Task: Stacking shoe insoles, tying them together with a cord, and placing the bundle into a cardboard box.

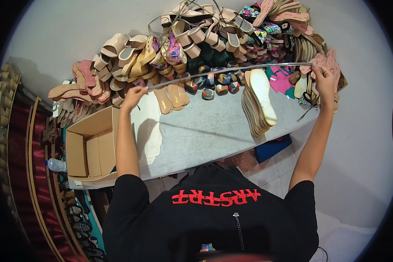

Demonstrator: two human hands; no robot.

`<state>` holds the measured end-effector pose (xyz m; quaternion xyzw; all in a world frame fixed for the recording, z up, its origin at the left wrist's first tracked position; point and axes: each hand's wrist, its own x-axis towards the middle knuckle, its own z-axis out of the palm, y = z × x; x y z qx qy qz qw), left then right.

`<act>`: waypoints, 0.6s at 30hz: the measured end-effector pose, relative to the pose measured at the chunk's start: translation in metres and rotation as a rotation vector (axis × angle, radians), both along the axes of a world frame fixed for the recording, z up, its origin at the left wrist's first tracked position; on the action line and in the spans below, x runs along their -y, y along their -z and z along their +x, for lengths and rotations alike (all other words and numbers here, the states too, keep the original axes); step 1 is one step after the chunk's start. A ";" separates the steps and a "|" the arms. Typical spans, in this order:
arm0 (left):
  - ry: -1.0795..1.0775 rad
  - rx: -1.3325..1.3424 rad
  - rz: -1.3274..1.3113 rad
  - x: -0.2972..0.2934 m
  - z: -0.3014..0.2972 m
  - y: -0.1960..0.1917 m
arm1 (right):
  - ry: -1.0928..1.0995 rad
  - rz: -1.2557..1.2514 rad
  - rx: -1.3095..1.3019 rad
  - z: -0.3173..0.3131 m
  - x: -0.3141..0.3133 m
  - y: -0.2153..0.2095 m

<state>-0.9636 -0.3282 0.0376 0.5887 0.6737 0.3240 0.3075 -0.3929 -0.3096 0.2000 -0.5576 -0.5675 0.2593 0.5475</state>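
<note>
The left arm (pixel 126 146) rises from about 8 o'clock, bare forearm pointing to 12, and its left hand (pixel 134 97) stands at 10 o'clock with the fingers drawn together, tips toward 1 or 2. The right arm (pixel 312 146) reaches up from 4 o'clock, forearm angled toward 1, to the right hand (pixel 324 83) near 2 o'clock, pinching, fingertips toward 11. The two hands are well apart, the right one higher.
</note>
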 end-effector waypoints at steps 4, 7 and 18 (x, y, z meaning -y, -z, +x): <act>0.008 0.026 -0.272 0.026 -0.004 0.061 | -0.226 -0.073 0.163 -0.021 0.025 0.024; -0.051 0.091 -0.372 0.053 -0.004 0.103 | -0.333 -0.181 0.259 -0.069 0.041 0.073; -0.233 0.122 -0.378 0.142 -0.018 0.149 | -0.868 -0.622 -0.483 -0.163 0.009 0.178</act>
